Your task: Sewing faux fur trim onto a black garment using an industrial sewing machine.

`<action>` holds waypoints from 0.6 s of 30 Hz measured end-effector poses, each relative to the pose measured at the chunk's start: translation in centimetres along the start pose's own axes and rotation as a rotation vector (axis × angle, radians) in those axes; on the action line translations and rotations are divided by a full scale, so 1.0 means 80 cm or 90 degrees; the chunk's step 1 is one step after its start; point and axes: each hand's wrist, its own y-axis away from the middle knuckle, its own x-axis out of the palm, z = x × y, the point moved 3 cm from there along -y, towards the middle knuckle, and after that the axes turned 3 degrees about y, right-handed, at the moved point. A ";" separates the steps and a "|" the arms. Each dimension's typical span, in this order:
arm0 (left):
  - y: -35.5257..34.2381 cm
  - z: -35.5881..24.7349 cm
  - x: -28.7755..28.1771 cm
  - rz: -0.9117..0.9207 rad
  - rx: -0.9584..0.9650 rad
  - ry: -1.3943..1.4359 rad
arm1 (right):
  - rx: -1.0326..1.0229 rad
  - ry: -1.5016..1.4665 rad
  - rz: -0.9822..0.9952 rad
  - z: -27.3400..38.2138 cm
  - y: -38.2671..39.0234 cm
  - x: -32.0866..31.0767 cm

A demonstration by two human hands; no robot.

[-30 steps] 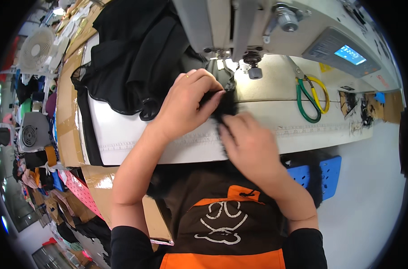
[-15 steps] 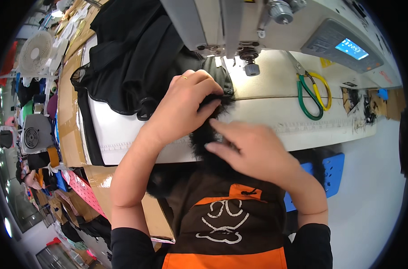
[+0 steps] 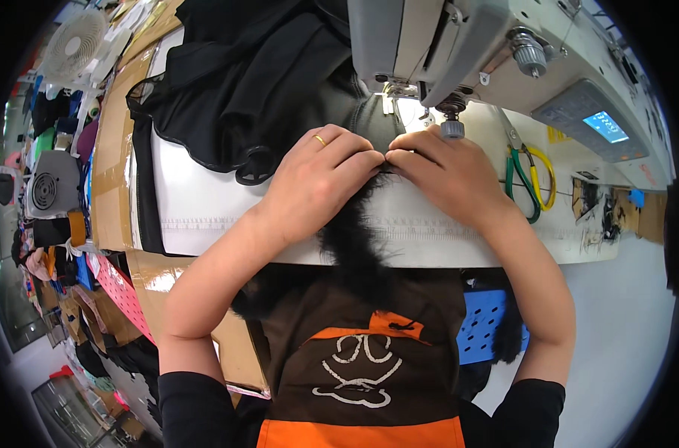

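Note:
Black cloth (image 3: 272, 89) lies bunched on the sewing machine bed, its edge running under the presser foot (image 3: 389, 103). A strip of black fur trim (image 3: 354, 239) hangs from that edge over the front of the table. My left hand (image 3: 321, 175) pinches the trim and cloth edge just in front of the foot. Close beside it, my right hand (image 3: 448, 172) pinches the same edge, fingertips almost meeting the left ones. What lies between the fingertips is partly hidden. The sewing machine (image 3: 496, 45) stands over the cloth.
Scissors (image 3: 532, 175) with green and yellow handles lie on the bed to the right. A lit control panel (image 3: 593, 123) is on the machine. Under the table is a blue perforated panel (image 3: 485, 325). A cardboard edge (image 3: 115, 164) borders the left side; a fan (image 3: 74, 45) stands farther off.
My right hand has moved up from lower on the fur to the cloth edge and closed beside my left hand. The view has shifted slightly.

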 end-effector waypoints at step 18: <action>-0.022 0.027 -0.004 0.082 0.112 -0.077 | 0.012 0.125 0.045 -0.012 -0.002 -0.017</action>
